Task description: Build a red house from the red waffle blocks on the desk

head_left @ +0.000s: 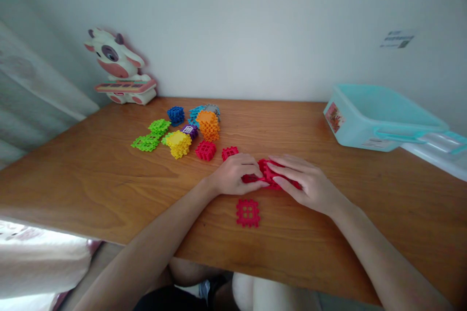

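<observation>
My left hand (235, 175) and my right hand (302, 182) both grip a red assembly of interlocking plastic grid pieces (272, 175) on the wooden table (91, 184), and their fingers cover much of it. A flat red grid piece (247, 213) lies just below my hands, apart from them. A small red grid piece (230, 152) sits just beyond my left hand's knuckles, and a red grid cube (205, 150) stands farther left.
Beyond my hands are a yellow cube (178, 144), an orange stack (208, 125), green pieces (146, 142), and a blue cluster (175, 115). A cow-shaped toy (118, 68) stands in the back left corner. A turquoise plastic box (368, 116) sits at the right, by the wall.
</observation>
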Demonstrator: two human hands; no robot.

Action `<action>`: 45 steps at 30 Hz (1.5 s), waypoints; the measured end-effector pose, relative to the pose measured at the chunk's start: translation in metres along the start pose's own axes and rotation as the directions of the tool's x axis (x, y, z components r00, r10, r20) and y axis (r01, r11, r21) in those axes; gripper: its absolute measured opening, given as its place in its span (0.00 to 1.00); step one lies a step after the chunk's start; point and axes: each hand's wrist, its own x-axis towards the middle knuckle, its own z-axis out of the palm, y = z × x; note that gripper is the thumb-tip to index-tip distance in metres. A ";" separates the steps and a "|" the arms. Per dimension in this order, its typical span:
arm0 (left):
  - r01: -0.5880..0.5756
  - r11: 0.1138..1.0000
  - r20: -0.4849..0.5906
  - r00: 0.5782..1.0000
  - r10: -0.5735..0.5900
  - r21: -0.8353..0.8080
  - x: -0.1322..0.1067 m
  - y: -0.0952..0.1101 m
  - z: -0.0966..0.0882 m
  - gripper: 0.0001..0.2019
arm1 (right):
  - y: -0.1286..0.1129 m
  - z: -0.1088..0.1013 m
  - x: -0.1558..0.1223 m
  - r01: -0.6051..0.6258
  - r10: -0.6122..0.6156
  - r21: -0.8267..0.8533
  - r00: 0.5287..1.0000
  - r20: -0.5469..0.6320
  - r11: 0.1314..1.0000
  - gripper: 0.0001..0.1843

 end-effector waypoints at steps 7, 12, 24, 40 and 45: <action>-0.032 0.999 -0.091 0.995 0.032 0.004 0.001 0.001 0.001 0.09 | 0.001 0.002 -0.002 0.035 -0.035 -0.019 0.999 -0.024 0.999 0.18; -0.063 0.997 -0.145 0.988 0.058 -0.035 0.002 0.002 0.002 0.08 | 0.008 0.004 -0.006 0.109 -0.112 -0.067 0.993 -0.038 0.992 0.17; -0.016 0.996 -0.126 0.992 0.004 -0.089 0.000 0.001 0.005 0.09 | 0.003 0.000 0.001 0.301 -0.312 -0.194 0.950 -0.027 0.934 0.17; 0.182 0.983 0.011 0.983 -0.182 -0.040 -0.001 -0.001 0.007 0.30 | 0.007 0.000 -0.005 -0.029 0.029 -0.032 1.000 -0.003 0.999 0.28; 0.203 0.978 0.024 0.979 -0.202 -0.048 -0.001 0.000 0.008 0.30 | 0.007 0.000 -0.004 -0.046 0.047 -0.025 0.999 0.028 0.999 0.24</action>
